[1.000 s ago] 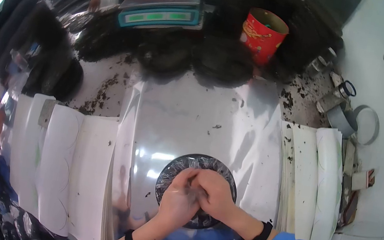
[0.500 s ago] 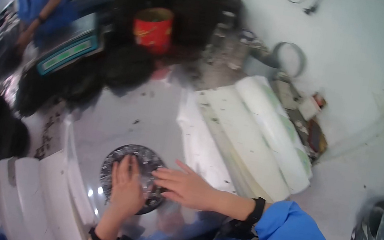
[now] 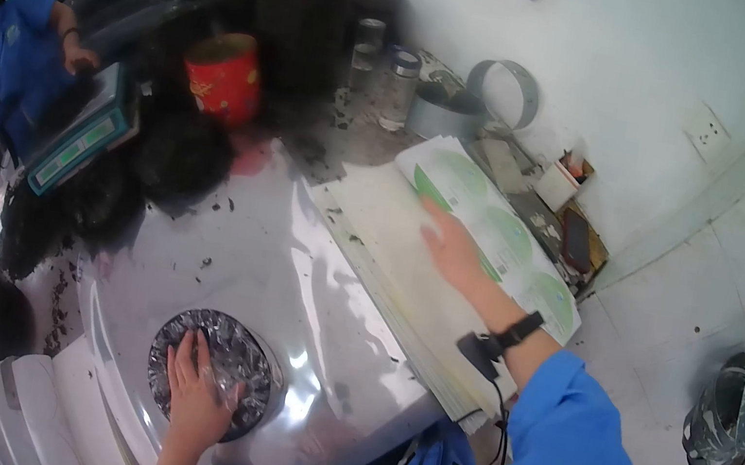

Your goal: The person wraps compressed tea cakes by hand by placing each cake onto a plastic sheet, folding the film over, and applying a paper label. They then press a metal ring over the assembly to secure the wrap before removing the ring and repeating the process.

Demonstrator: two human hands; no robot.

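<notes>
The left hand (image 3: 202, 396) lies spread, back upward, clasping nothing, on the film-wrapped dark disc (image 3: 246, 361) — which sits beneath it on the table (image 3: 236, 284). The right hand (image 3: 454, 254) is at the edge of the green-printed sheets (image 3: 496, 229), above pale paper (image 3: 385, 227) — whether it pinches any, I cannot tell.

Through the head camera I see a black round bundle (image 3: 244, 361) at lower left of centre, streaked with silvery glints. The desk (image 3: 188, 276) beneath it shines silver-grey. Right of centre I get cream paper (image 3: 384, 225) and a white sheet (image 3: 514, 241) patterned with large green circles. Toward upper left, my feed shows a red bucket (image 3: 224, 78) with yellow markings and a teal scale (image 3: 122, 127) with pale green displays. At lower right, the sleeve (image 3: 574, 444) is bright blue.
</notes>
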